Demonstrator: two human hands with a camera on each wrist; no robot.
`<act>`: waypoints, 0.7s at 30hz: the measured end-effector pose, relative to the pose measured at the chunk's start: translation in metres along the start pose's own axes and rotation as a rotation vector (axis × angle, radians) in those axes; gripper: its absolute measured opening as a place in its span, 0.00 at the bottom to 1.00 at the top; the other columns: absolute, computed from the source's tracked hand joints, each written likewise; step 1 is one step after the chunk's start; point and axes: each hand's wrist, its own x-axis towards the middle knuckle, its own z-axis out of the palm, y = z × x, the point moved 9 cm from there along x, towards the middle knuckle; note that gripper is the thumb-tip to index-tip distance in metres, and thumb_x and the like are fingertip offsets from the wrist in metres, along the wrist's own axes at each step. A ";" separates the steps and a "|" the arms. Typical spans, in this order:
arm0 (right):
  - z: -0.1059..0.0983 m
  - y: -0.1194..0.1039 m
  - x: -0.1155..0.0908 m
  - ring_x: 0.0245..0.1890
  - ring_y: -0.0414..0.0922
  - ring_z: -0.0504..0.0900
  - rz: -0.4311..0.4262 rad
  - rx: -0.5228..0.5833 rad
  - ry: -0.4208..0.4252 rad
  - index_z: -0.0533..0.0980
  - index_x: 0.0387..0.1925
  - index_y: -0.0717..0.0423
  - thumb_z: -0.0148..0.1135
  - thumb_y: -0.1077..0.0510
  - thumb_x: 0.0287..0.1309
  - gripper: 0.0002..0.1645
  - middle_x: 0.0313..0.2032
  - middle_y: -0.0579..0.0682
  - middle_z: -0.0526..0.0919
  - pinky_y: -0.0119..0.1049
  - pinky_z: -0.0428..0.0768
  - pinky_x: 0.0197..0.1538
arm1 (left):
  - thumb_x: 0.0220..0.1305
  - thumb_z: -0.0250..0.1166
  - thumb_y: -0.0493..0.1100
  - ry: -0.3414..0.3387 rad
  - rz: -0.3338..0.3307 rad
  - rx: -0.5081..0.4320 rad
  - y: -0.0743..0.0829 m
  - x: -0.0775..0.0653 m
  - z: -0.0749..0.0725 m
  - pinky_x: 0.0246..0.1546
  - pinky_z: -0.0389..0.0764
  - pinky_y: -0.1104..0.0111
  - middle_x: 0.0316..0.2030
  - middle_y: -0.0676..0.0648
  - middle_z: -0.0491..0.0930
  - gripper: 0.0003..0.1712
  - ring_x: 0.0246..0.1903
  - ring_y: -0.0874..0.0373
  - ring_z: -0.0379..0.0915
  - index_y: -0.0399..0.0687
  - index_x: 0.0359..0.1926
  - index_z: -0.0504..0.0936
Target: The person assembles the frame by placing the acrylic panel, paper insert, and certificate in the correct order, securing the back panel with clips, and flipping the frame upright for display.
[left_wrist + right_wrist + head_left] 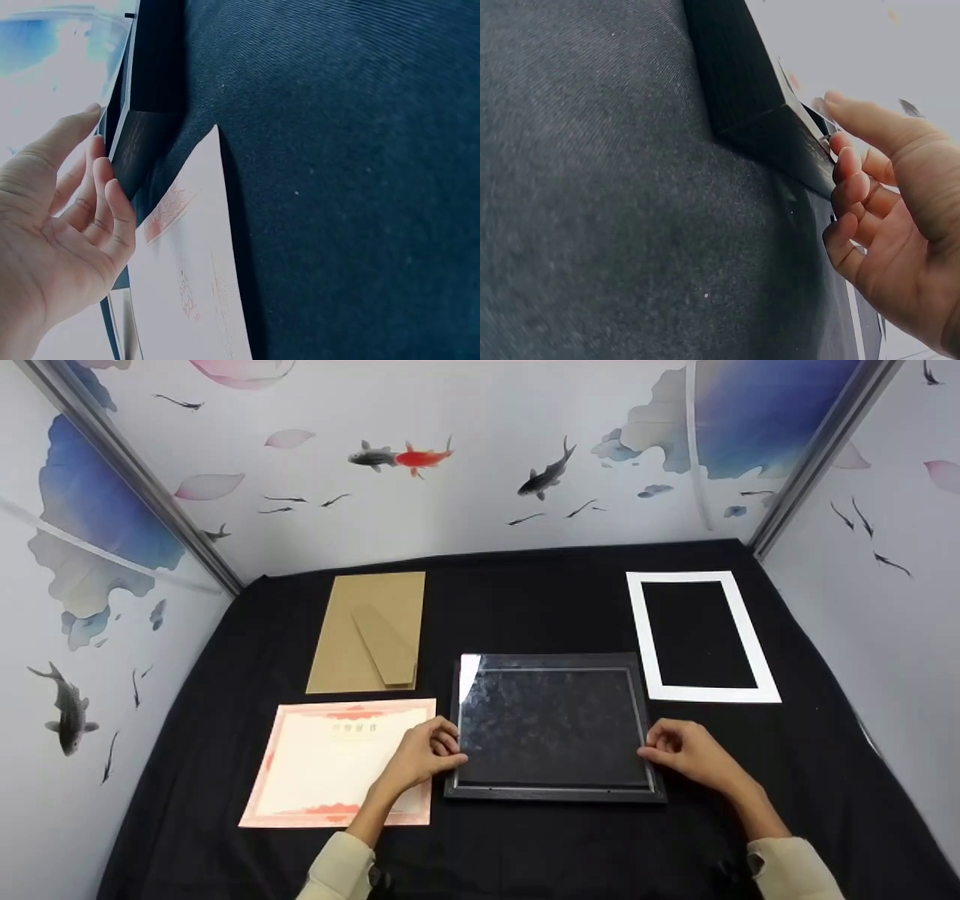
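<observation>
A person's left hand [424, 754] and right hand [690, 750], both reaching in from the near side in cream sleeves [341, 866], hold a clear, glossy rectangular sheet [547, 727] between them. The left grip is narrow, thumb and curled fingers pinching the sheet's left edge toward its near end; the right grip pinches the right edge in the same way, at about the same height. The sheet is over a black rectangular frame [555, 794] with a thin silvery inner line, and covers most of its opening. Its far left corner catches a bright white reflection. Both wrist views show the fingers close beside the frame's outer sides, but I cannot tell whether the sheet rests on the frame all along or is slightly raised.

The frame lies near the middle of a worktop [570, 847] draped in black cloth. Just to its left, partly behind the left hand and forearm, lies a cream paper certificate [330, 769] with a pink-red patterned border. On the far left, beyond the certificate, is a tan rectangular backing board [360, 585] with a tapered tan support leg [386, 649] on its face. To the far right lies a white rectangular mat [712, 694], the black cloth showing through its opening. Pale wall panels [480, 510] printed with fish and petals stand around the worktop.
</observation>
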 end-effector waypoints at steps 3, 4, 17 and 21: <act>0.001 -0.002 0.000 0.21 0.37 0.73 0.000 -0.030 -0.007 0.78 0.31 0.49 0.75 0.56 0.59 0.11 0.23 0.39 0.76 0.33 0.73 0.26 | 0.56 0.78 0.37 -0.007 0.004 0.017 0.001 -0.001 0.000 0.35 0.81 0.67 0.32 0.50 0.83 0.20 0.30 0.59 0.79 0.37 0.45 0.79; 0.001 -0.002 0.001 0.21 0.37 0.73 0.000 -0.043 -0.009 0.78 0.31 0.48 0.75 0.55 0.59 0.11 0.23 0.39 0.75 0.33 0.72 0.26 | 0.55 0.79 0.37 -0.008 0.002 0.024 0.000 -0.002 0.000 0.35 0.81 0.67 0.31 0.50 0.83 0.20 0.30 0.59 0.79 0.37 0.45 0.80; 0.002 -0.003 -0.002 0.23 0.37 0.72 -0.024 -0.024 0.037 0.78 0.38 0.57 0.79 0.59 0.54 0.16 0.27 0.43 0.75 0.31 0.71 0.27 | 0.54 0.79 0.37 -0.003 0.006 0.035 0.000 0.000 -0.001 0.34 0.80 0.68 0.33 0.49 0.81 0.21 0.29 0.59 0.77 0.38 0.46 0.79; 0.000 -0.003 0.000 0.24 0.38 0.72 -0.038 0.020 0.052 0.77 0.43 0.61 0.79 0.63 0.51 0.20 0.29 0.47 0.76 0.31 0.71 0.28 | 0.54 0.79 0.35 -0.008 0.006 -0.015 0.000 0.002 0.000 0.34 0.80 0.66 0.33 0.46 0.81 0.25 0.29 0.57 0.77 0.36 0.49 0.77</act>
